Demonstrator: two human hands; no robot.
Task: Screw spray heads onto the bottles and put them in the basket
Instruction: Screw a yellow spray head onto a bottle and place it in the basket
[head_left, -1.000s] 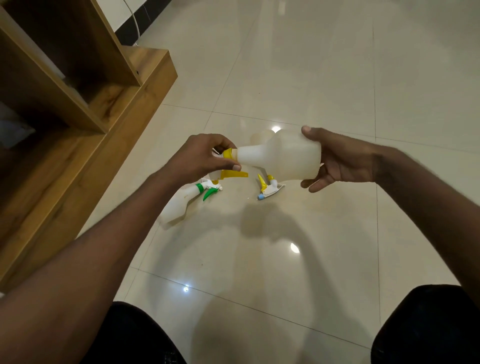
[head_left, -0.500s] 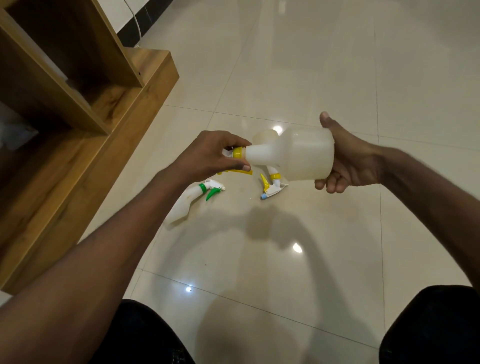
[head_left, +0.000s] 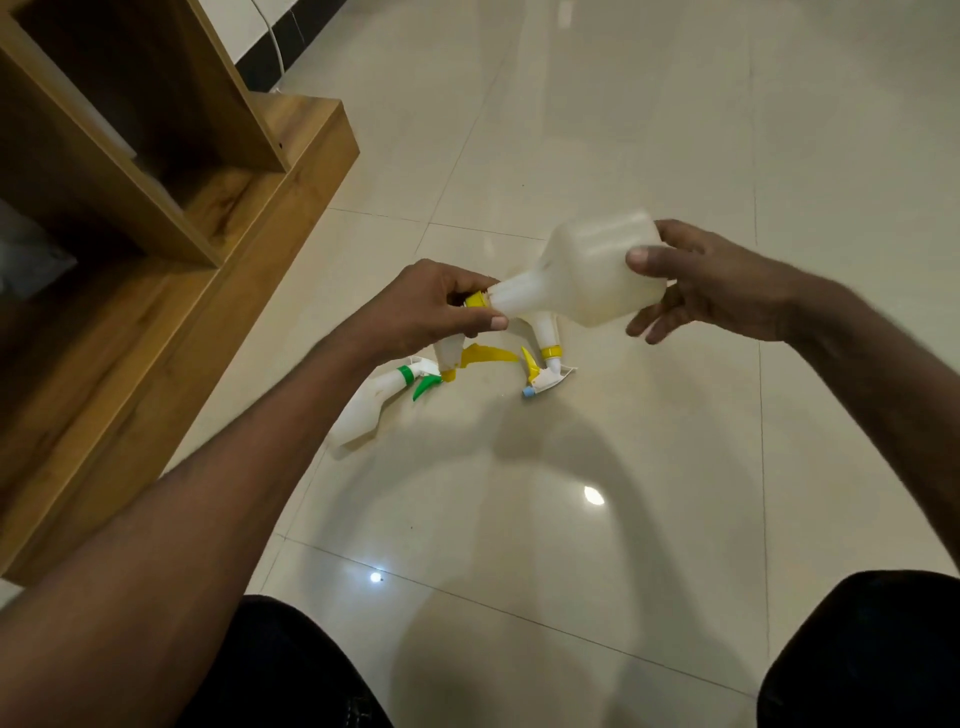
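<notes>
While we sit on the tiled floor (head_left: 623, 130), our right hand (head_left: 711, 291) grips the white bottle (head_left: 587, 275) by its base at three o'clock; our left hand (head_left: 426, 306) pinches its yellow spray head (head_left: 475, 300) at nine o'clock.

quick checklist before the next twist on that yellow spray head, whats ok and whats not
1. Left hand grips yellow spray head collar: ok.
2. Right hand holds base of translucent white plastic bottle: ok.
3. Collar meets bottle neck: ok.
4. Collar fully tight: cannot tell.
5. Basket in view for drop-off: not ok.
6. Green-collared white bottle and yellow-triggered bottle on the tile floor, apart from the hands: ok.
</notes>
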